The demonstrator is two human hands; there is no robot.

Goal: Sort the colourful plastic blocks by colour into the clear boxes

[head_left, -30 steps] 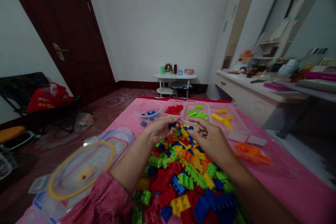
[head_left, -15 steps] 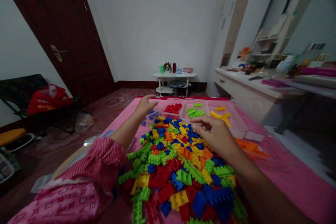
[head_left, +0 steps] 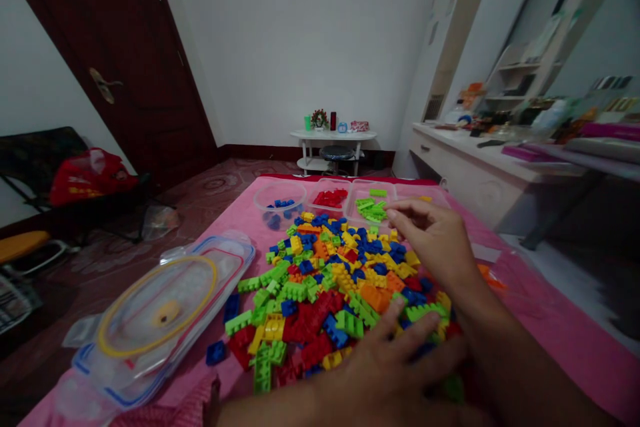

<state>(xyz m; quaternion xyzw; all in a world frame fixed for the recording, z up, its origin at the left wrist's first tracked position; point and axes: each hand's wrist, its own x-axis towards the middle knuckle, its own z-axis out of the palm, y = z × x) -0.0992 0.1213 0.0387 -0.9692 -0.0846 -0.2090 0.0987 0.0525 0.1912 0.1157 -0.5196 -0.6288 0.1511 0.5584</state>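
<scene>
A heap of toy building blocks (head_left: 300,290) in red, blue, green, yellow and orange covers the middle of a pink cloth. My left hand (head_left: 385,370) lies low over the near right of the heap, fingers spread, nothing visibly gripped. Above the far right edge of the heap is my right hand (head_left: 435,233), thumb and fingertips pinched together. Whatever the pinch may hold is hidden. Just left of those fingertips, a clear tub holds green blocks (head_left: 371,209). Red blocks (head_left: 331,198) fill the neighbouring tub, and a round tub (head_left: 256,199) contains blue ones.
Stacked clear lids (head_left: 190,310), one with a yellow ring, lie on the left of the pink cloth (head_left: 215,223). Orange blocks (head_left: 491,277) show right of my right forearm. A white dresser (head_left: 465,163) stands at the right, and a small white table (head_left: 325,135) by the wall.
My left hand has come back from the round tub to the near side of the heap, baring the tub and lids. My right hand has shifted slightly right, its fingertips drawn together.
</scene>
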